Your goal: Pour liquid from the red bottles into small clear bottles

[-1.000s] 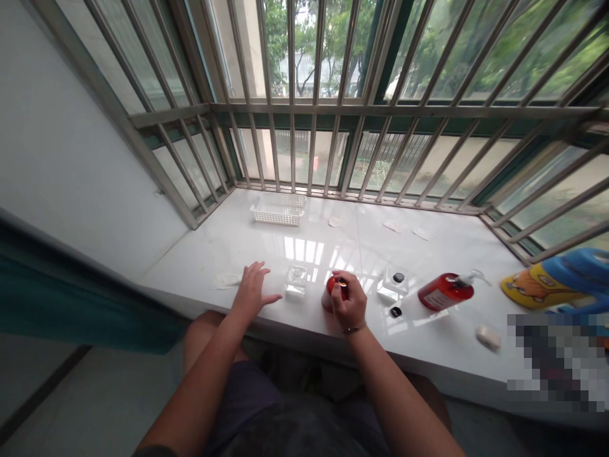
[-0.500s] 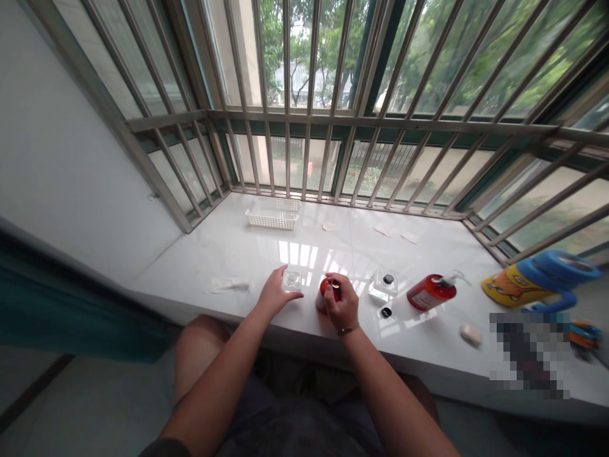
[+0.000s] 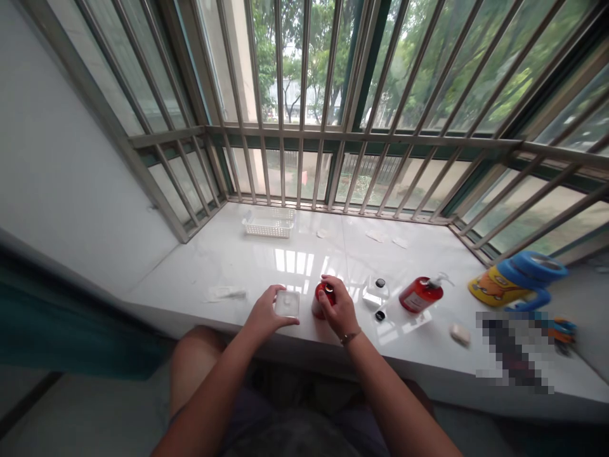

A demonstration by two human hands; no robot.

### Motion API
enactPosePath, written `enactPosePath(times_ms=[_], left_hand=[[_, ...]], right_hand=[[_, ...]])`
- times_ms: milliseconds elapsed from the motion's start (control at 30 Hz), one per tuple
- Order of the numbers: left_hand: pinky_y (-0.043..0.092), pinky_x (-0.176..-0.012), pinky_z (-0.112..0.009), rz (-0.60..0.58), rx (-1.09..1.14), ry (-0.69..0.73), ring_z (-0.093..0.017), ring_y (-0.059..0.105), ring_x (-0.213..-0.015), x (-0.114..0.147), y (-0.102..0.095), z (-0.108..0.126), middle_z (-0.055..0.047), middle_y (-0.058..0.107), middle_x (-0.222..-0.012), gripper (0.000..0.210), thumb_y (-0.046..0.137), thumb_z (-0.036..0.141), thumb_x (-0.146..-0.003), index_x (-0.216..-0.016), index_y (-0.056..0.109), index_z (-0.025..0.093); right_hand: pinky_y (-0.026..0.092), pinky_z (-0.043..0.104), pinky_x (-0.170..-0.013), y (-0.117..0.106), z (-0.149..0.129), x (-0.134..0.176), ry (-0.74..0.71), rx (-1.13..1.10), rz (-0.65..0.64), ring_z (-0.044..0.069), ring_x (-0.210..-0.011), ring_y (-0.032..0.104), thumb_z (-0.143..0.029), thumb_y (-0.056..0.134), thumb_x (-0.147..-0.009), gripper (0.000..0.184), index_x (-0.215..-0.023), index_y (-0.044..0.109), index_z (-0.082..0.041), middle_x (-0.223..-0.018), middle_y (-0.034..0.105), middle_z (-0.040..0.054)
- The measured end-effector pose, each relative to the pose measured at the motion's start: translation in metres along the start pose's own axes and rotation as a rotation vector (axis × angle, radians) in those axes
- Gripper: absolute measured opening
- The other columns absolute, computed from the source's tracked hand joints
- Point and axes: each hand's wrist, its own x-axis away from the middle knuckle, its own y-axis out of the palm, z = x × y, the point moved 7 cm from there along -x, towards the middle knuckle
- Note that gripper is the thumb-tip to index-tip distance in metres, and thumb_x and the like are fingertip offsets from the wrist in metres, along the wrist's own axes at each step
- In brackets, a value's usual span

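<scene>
My left hand (image 3: 264, 315) is closed around the sides of a clear square container (image 3: 287, 305), with its flat face turned up toward me. Just to the right, my right hand (image 3: 340, 310) wraps round the upper part of a red bottle (image 3: 318, 306) standing on the white ledge. A dark, ring-like top shows between those fingers. Right of this hand stands a clear glass bottle (image 3: 375, 293) with a black top, and a small black cap (image 3: 379, 315) lies in front of it.
A red pump bottle (image 3: 420, 296), a pale soap-like lump (image 3: 460, 334) and a blue-and-yellow flask (image 3: 511, 279) lie to the right, near a blurred-out patch. At the back left sits a white basket (image 3: 267, 230). A clear wrapper (image 3: 227, 294) lies left. Metal window bars (image 3: 304, 134) rise behind.
The clear container has come slightly toward me and turned so its square face shows more. My right hand has shifted round the red bottle's top, uncovering more of it. The camera view has moved a little.
</scene>
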Motion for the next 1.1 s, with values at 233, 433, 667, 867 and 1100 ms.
enactPosePath(times_ms=[233,433,667,867,1100], left_hand=[[0.057,-0.101,-0.042,-0.042,-0.011,0.029,-0.029,0.069,-0.115,0.015,-0.011,0.049,-0.004,0.071,-0.124,0.087,0.105,0.043,-0.052,-0.124,0.06,0.027],[0.059,-0.099,-0.043,-0.067,0.068,0.049,-0.03,0.07,-0.113,0.022,-0.01,0.079,-0.005,0.072,-0.124,0.09,0.106,0.045,-0.049,-0.125,0.061,0.026],[0.062,-0.1,-0.046,-0.251,0.263,0.049,-0.035,0.071,-0.113,0.038,0.027,0.108,-0.007,0.074,-0.122,0.089,0.107,0.049,-0.045,-0.121,0.066,0.029],[0.055,-0.114,-0.052,-0.358,0.56,0.149,-0.041,0.066,-0.131,0.036,0.052,0.108,-0.015,0.068,-0.14,0.097,0.092,0.08,-0.058,-0.133,0.065,0.025],[0.032,-0.134,-0.057,-0.067,0.215,0.141,-0.039,0.04,-0.158,-0.015,0.061,0.065,-0.015,0.044,-0.167,0.106,0.095,0.059,-0.071,-0.157,0.043,0.027]], right_hand=[[0.045,0.069,-0.121,-0.034,-0.037,0.007,-0.153,0.147,0.079,0.037,-0.153,0.045,-0.035,0.062,-0.102,0.054,-0.152,0.047,-0.024,-0.161,0.047,0.0188],[0.056,0.061,-0.117,-0.046,-0.096,0.038,-0.275,0.129,-0.055,0.034,-0.146,0.055,-0.016,0.068,-0.094,0.077,-0.163,0.039,-0.029,-0.154,0.055,0.0155],[0.059,0.056,-0.114,-0.035,-0.084,0.064,0.005,-0.03,-0.096,0.038,-0.143,0.06,-0.041,0.082,-0.089,0.095,-0.167,0.029,-0.03,-0.157,0.054,0.0175],[0.065,0.047,-0.102,-0.049,-0.064,0.077,0.25,-0.182,-0.032,0.034,-0.128,0.069,-0.051,0.088,-0.082,0.077,-0.146,0.052,-0.029,-0.146,0.063,0.0149],[0.067,0.044,-0.095,-0.08,-0.044,0.099,0.505,-0.183,0.147,0.031,-0.113,0.075,-0.057,0.091,-0.076,0.081,-0.141,0.053,-0.027,-0.135,0.07,0.0126]])
